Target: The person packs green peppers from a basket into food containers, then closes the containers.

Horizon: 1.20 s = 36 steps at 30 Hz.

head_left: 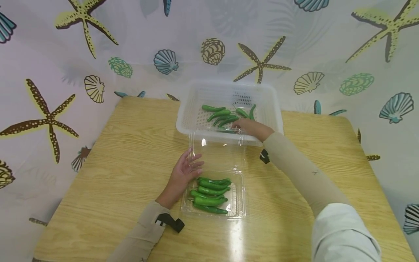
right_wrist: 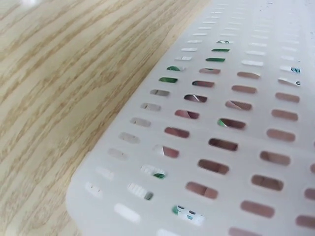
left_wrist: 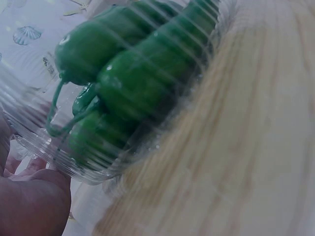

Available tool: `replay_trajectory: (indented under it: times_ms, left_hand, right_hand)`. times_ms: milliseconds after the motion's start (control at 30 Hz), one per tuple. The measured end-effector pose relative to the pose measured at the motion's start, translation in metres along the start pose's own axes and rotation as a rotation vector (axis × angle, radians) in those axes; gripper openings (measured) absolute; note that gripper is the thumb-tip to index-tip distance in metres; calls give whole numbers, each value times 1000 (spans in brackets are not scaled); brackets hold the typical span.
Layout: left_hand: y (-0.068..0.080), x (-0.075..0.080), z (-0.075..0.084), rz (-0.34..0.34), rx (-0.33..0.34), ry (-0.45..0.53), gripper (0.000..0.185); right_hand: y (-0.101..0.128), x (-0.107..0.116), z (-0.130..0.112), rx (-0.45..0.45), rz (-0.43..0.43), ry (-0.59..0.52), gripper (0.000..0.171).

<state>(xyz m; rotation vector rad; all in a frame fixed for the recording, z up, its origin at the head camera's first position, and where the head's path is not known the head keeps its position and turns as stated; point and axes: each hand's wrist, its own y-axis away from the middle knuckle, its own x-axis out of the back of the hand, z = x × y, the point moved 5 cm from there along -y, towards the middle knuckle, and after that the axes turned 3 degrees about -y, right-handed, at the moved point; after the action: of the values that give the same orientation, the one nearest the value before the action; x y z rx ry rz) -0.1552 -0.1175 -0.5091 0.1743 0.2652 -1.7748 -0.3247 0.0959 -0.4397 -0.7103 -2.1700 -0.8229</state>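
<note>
A clear plastic clamshell container (head_left: 243,196) lies on the table, its transparent lid (head_left: 217,154) raised toward the basket. Several green chili peppers (head_left: 211,191) lie in it side by side, stems mostly to the left. My left hand (head_left: 184,173) is at the container's left side near the hinge, fingers extended; the left wrist view shows the thumb (left_wrist: 37,199) close against the ribbed wall. Inside a white perforated basket (head_left: 277,116), my right hand (head_left: 251,127) reaches down among more green chili peppers (head_left: 220,113). Its fingertips are partly hidden, and I cannot tell whether they pinch one.
The basket stands at the back of the wooden table (head_left: 137,145), just behind the lid. A sheet printed with starfish and shells (head_left: 262,65) hangs behind and on both sides. Black wrist mounts (head_left: 171,222) sit on both sleeves.
</note>
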Motion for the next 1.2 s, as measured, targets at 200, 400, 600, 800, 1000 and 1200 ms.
replay_trajectory:
  times_ms: [200, 400, 600, 800, 1000, 1200]
  left_hand:
    - [1, 0, 1, -4, -4, 0, 80]
    - [1, 0, 1, -4, -2, -5, 80]
    - [1, 0, 1, -1, 8, 6, 79]
    - [1, 0, 0, 4, 14, -2, 78]
    - [2, 0, 0, 5, 17, 3, 78]
    - [3, -4, 10, 1, 41, 2, 79]
  right_hand:
    - [-2, 0, 1, -7, 1, 11, 31]
    - [-5, 0, 3, -3, 13, 58, 33]
    - [-5, 0, 5, 4, 17, 82, 34]
    - [-4, 0, 4, 0, 17, 69, 33]
    - [-4, 0, 5, -29, 26, 23, 32]
    - [-6, 2, 8, -28, 59, -8, 28]
